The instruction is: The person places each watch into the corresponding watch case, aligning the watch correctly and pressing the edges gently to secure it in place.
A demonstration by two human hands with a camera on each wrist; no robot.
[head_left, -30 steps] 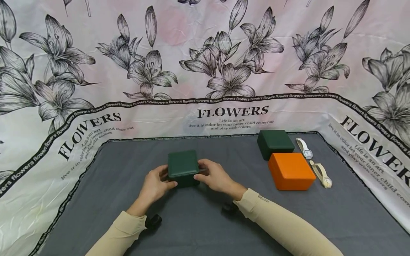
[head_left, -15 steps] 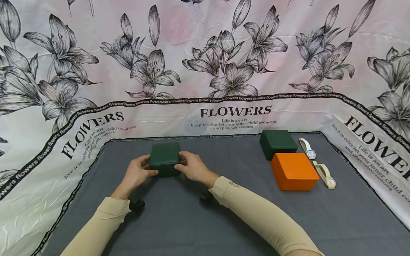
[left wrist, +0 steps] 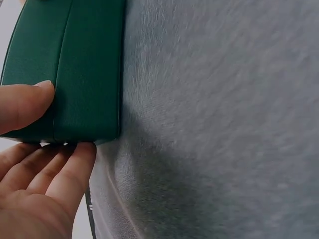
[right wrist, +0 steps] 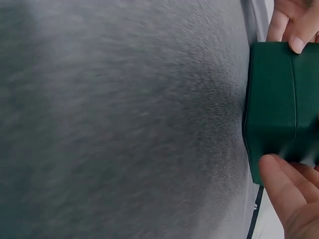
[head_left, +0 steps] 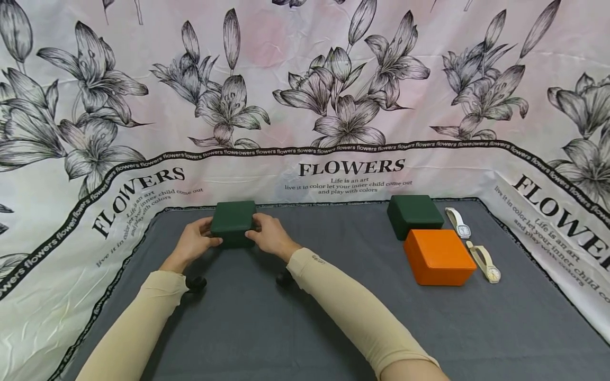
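Note:
A dark green box (head_left: 233,217) with a smooth leather-like cover sits upright near the table's back edge, left of centre. My left hand (head_left: 189,244) grips its left side, thumb on the front face and fingers along the side. From the opposite side my right hand (head_left: 274,237) holds it the same way, thumb at the front right corner. The left wrist view shows a lid seam running along the green box (left wrist: 87,64), whose base is right at the cloth. In the right wrist view, fingers (right wrist: 281,184) press on the box's side. The lid is down, so the inside is hidden.
At the back right stands a second green box (head_left: 414,214), with an orange box (head_left: 439,256) in front of it. A white-strapped watch (head_left: 459,223) and a cream-strapped watch (head_left: 485,263) lie to their right. A floral cloth (head_left: 352,116) rises behind the grey tabletop (head_left: 305,317).
Both hands have carried the green box back and to the left, toward the table's far edge. The other boxes and the watches have stayed put.

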